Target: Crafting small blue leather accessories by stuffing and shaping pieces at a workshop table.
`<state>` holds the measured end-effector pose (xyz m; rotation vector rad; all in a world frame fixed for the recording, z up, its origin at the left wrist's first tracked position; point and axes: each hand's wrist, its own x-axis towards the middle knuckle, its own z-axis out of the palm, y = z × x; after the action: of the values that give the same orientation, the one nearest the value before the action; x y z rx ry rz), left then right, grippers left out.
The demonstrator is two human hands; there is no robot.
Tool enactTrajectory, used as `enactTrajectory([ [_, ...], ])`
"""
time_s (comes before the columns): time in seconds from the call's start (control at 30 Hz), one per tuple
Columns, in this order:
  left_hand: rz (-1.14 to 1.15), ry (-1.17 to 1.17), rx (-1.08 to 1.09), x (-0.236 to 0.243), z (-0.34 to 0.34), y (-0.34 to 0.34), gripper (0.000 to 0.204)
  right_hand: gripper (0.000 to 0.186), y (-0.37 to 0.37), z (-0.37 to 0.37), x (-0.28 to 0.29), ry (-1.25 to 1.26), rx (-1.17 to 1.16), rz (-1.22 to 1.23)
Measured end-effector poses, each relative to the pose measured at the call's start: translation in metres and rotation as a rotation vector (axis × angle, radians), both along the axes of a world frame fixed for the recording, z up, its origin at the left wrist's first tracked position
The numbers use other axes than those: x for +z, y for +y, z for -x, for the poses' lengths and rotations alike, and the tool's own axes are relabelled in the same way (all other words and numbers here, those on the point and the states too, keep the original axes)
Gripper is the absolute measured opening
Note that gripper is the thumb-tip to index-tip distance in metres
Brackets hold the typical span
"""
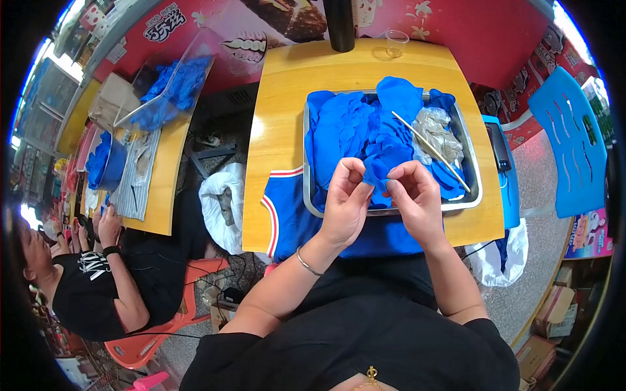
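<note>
My left hand (347, 195) and my right hand (411, 192) are raised at the front of a metal tray (475, 195), both pinching one small blue fabric piece (379, 167) between thumbs and fingers. In the tray lie piles of blue fabric pieces (339, 127), a crumpled greyish bundle (435, 127) and a thin pale stick (424, 143) laid diagonally across them. A blue garment with red and white trim (287, 221) is spread on the table (267, 104) under the tray's front.
A co-worker (98, 287) sits left at another table (163, 182) with blue fabric bins. A clear cup (396, 42) stands by a dark post (339, 23). A white sack (222, 215) is left of my table, another (512, 260) right, near a blue chair (564, 143).
</note>
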<state>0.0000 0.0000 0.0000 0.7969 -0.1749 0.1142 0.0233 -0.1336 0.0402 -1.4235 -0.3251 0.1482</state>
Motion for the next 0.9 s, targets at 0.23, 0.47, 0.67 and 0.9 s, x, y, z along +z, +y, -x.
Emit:
enactTrajectory([
  [0.23, 0.019, 0.176, -0.07, 0.0, -0.002, -0.001, 0.015, 0.007, 0.004, -0.002, -0.014, -0.244, -0.148, 0.145],
  [0.47, 0.088, 0.171, -0.017, -0.001, 0.002, -0.006, 0.012, 0.006, 0.006, -0.005, -0.006, -0.39, -0.227, 0.247],
  [0.67, 0.177, 0.151, -0.123, 0.008, 0.0, 0.001, 0.019, 0.007, 0.007, -0.003, -0.005, -0.309, -0.187, 0.205],
  [0.9, -0.111, 0.153, -0.057, 0.003, -0.005, 0.009, 0.011, 0.009, 0.007, -0.003, -0.001, -0.293, -0.155, 0.265],
])
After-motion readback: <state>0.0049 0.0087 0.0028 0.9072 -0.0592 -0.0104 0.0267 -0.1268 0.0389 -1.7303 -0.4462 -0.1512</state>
